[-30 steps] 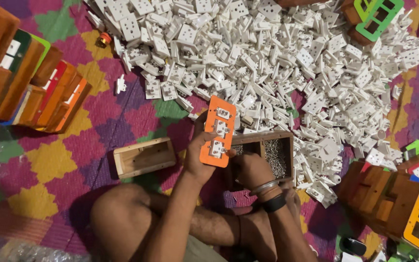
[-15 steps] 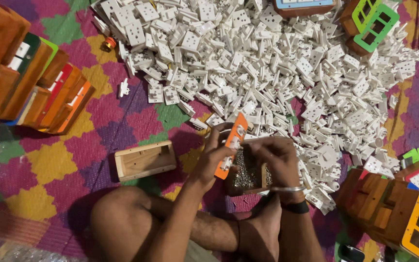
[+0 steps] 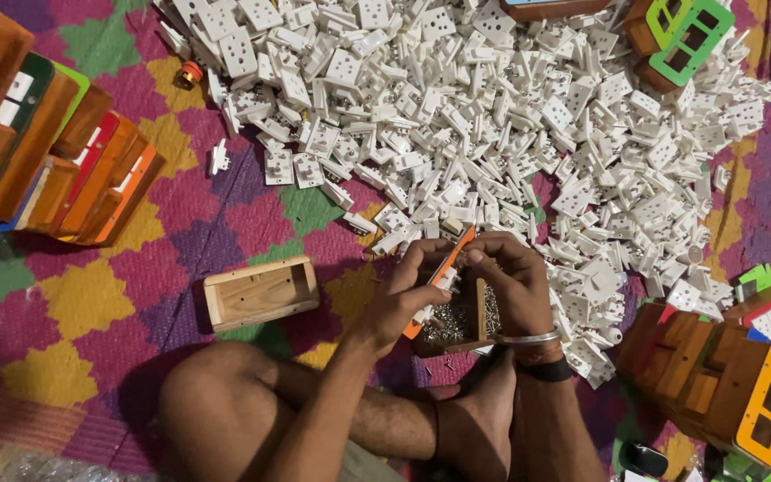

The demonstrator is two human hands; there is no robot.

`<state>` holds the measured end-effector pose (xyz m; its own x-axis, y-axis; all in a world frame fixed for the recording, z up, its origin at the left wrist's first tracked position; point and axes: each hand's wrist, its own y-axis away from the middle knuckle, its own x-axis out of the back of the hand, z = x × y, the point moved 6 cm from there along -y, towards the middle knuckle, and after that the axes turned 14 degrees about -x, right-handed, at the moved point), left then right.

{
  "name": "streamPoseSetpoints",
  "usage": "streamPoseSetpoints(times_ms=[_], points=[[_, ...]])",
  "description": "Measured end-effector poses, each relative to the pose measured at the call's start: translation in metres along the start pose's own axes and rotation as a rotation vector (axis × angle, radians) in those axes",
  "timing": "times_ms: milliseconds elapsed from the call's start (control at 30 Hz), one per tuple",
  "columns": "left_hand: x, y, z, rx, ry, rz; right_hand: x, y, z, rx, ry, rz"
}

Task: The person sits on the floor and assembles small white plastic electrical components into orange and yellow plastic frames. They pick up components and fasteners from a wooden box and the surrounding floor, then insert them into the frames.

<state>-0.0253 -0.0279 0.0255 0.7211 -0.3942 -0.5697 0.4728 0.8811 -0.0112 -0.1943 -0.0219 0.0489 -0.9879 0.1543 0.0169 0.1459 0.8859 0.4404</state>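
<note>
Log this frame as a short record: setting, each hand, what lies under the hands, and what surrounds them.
Setting: a person sits cross-legged on a colourful patterned mat.
Left hand: grips an orange plate, held on edge.
Right hand: fingers on the same orange plate, from the other side.
Under the hands: an open wooden box holding small metal screws.
Beside: an empty wooden box, apart from the hands.
Beyond: a large pile of white plastic parts.
Sides: stacked wooden boxes with coloured plates.
</note>
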Motion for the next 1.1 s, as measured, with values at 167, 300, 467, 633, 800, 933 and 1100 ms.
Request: streamPoseSetpoints(times_ms=[167, 300, 467, 633, 800, 933, 1100], points=[[0.001, 0.000, -0.001, 0.027, -0.013, 0.011, -0.011, 0.006, -0.008, 0.114, 0.070, 0.098], [0.003, 0.000, 0.000, -0.008, -0.006, 0.036, -0.029, 0.021, -0.017, 0.274, 0.121, 0.234], [0.004, 0.000, 0.002, -0.039, 0.011, 0.050, -0.045, 0.038, -0.032, 0.621, 0.550, 0.403], [0.000, 0.002, -0.001, -0.024, -0.047, -0.018, -0.020, 0.019, -0.011, 0.388, 0.346, 0.452], [-0.001, 0.004, -0.008, 0.071, -0.093, -0.011, -0.006, 0.008, 0.002, 0.226, 0.167, 0.245], [-0.005, 0.004, -0.010, 0.056, -0.025, -0.031, -0.002, 0.003, 0.004, 0.146, -0.073, 0.198], [-0.006, 0.005, -0.006, -0.035, -0.093, -0.045, -0.004, 0.007, -0.003, 0.232, -0.046, 0.166]])
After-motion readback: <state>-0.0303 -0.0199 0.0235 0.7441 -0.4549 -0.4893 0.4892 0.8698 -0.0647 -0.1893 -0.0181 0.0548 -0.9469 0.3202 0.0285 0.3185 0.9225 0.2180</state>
